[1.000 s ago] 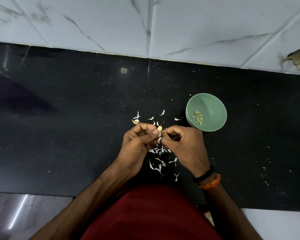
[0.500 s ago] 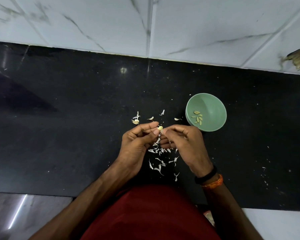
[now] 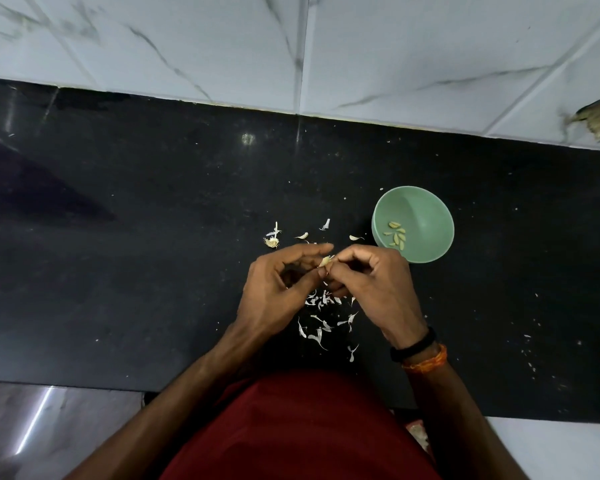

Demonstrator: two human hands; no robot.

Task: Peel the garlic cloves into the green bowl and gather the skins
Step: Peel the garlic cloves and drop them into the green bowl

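Note:
A small pale garlic clove is pinched between the fingertips of my left hand and my right hand, held just above the black counter. The green bowl stands to the upper right of my right hand, a short gap away, with several peeled cloves lying in it. White garlic skins lie scattered under and below my hands, and a few more skins lie just beyond my fingers. A dry root stub rests at the left of those.
A white marble-tiled wall rises behind the counter. The counter's front edge runs below my wrists, with my red shirt against it. Small white specks dot the counter at the right.
Both hands have stayed in place over the skins. The fingers have shifted on the clove, with my left fingers spreading a little and my right fingertips working at its skin.

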